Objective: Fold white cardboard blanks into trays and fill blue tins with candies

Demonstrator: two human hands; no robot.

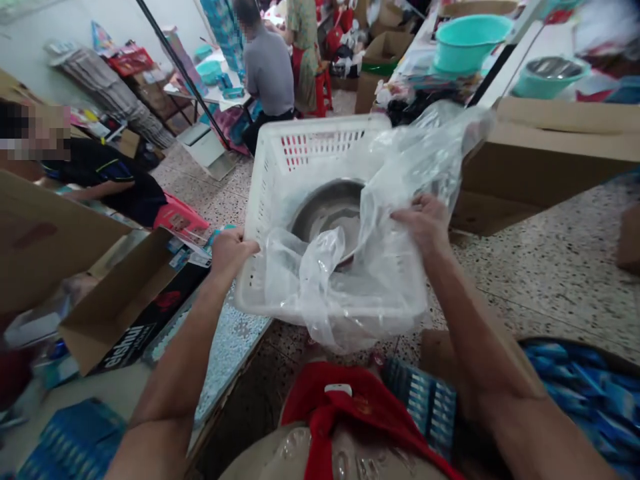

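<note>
Basket [273, 180], white and slotted, hangs before you above speckled floor [530, 267], a grey metal bowl [313, 212] inside; your left hand [229, 252] grips its rim, your right hand [429, 223] clutches crumpled translucent plastic sheeting [395, 180].

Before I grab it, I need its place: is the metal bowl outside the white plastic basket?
No, the metal bowl sits inside the white plastic basket.

Both bare arms [183, 360] outstretched, left hand [231, 255] and right hand [429, 223] curled, well apart
</note>
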